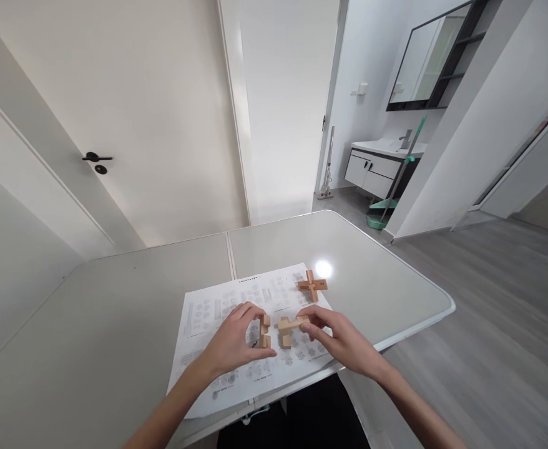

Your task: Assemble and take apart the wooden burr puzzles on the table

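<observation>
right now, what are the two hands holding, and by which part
Left hand: notched wooden block, gripped at its far and near ends. Right hand: crossed pale wooden pieces, by the right end of the crosswise bar.

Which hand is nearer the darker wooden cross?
Right: the right hand is just below the darker wooden cross in the picture; the left hand is farther, below and left.

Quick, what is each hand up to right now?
Left hand: holding a notched wooden piece between thumb and fingers.
Right hand: holding crossed pale wooden pieces, pinched at one end.
</observation>
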Demonstrator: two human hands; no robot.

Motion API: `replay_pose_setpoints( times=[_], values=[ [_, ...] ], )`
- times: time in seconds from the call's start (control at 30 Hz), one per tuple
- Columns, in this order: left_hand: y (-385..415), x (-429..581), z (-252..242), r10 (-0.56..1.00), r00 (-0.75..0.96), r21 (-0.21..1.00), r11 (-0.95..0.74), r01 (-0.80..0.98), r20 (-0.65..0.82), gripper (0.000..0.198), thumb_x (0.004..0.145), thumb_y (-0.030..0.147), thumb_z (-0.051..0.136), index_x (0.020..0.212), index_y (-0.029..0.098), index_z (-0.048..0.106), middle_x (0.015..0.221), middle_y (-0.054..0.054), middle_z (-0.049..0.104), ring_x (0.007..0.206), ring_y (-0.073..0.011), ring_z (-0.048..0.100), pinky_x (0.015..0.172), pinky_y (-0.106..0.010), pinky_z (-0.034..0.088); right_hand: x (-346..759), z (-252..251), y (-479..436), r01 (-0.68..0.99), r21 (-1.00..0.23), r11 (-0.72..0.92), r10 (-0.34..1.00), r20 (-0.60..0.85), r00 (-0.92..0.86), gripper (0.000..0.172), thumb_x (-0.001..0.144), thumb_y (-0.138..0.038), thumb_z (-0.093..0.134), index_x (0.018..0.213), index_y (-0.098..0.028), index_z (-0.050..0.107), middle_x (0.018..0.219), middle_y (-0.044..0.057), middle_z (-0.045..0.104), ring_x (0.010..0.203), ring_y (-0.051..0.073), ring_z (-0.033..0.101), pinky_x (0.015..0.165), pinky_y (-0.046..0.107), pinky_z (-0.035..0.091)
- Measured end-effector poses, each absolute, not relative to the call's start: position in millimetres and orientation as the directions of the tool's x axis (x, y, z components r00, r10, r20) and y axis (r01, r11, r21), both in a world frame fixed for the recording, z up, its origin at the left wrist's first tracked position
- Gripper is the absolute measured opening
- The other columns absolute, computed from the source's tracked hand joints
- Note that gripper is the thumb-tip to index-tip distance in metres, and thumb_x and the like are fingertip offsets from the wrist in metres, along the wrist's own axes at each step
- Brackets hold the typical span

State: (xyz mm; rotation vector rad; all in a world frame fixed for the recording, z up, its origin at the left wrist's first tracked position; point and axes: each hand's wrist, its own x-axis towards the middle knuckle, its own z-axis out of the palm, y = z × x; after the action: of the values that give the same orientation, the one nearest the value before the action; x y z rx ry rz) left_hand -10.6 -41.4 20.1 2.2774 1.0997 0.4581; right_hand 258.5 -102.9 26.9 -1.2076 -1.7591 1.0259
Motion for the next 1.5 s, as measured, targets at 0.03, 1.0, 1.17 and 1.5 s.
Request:
replay_pose_setpoints(
  times=[0.03, 1.0, 1.17, 1.5],
  values=[
    [-42, -10, 15, 0.804, 0.593, 0.624, -0.487, 0.611, 0.047, 0.059, 0.072, 0.058, 0.085, 0.115, 0.025, 0.062, 0.12, -0.008, 0.062, 0.11, -0.0313, 0.059, 0.091, -0.045, 0.051, 264, 24, -102, 0.361, -0.908, 0.213, 0.954, 0.114, -0.277, 0.031, 0.105, -0.048, 0.05, 0.105, -0.022, 0.066, 0.084, 0.0, 0.065, 0.076, 0.017, 0.059, 0.07, 0.028, 0.047],
    [-36, 32, -12, 0.745, 0.667, 0.573, -0.556, 0.601, 0.023, 0.066, 0.073, 0.053, 0.085, 0.128, 0.03, 0.056, 0.127, -0.005, 0.059, 0.09, -0.0243, 0.067, 0.075, -0.037, 0.054, 243, -35, -62, 0.501, -0.865, 0.025, 0.976, -0.088, -0.201, 0.022, 0.102, -0.034, 0.044, 0.1, -0.022, 0.063, 0.077, 0.001, 0.075, 0.063, 0.019, 0.068, 0.067, 0.029, 0.047],
    [-38, 35, -11, 0.754, 0.655, 0.588, -0.549, 0.594, 0.042, 0.047, 0.078, 0.043, 0.08, 0.118, 0.029, 0.061, 0.117, -0.003, 0.062, 0.086, -0.0216, 0.066, 0.073, -0.035, 0.055, 246, -38, -69, 0.42, -0.907, 0.045, 0.978, -0.044, -0.202, 0.024, 0.101, -0.038, 0.045, 0.11, -0.022, 0.061, 0.08, 0.0, 0.074, 0.063, 0.019, 0.067, 0.066, 0.03, 0.048],
    [-10, -47, -1, 0.892, 0.434, 0.53, -0.432, 0.73, 0.129, 0.051, 0.085, 0.058, 0.071, 0.125, 0.028, 0.063, 0.124, -0.008, 0.063, 0.107, -0.0291, 0.066, 0.078, -0.037, 0.059, 250, -46, -79, 0.304, -0.952, 0.04, 0.982, -0.018, -0.187, 0.03, 0.1, -0.044, 0.046, 0.115, -0.022, 0.06, 0.084, 0.001, 0.071, 0.064, 0.018, 0.063, 0.065, 0.032, 0.05]
  ],
)
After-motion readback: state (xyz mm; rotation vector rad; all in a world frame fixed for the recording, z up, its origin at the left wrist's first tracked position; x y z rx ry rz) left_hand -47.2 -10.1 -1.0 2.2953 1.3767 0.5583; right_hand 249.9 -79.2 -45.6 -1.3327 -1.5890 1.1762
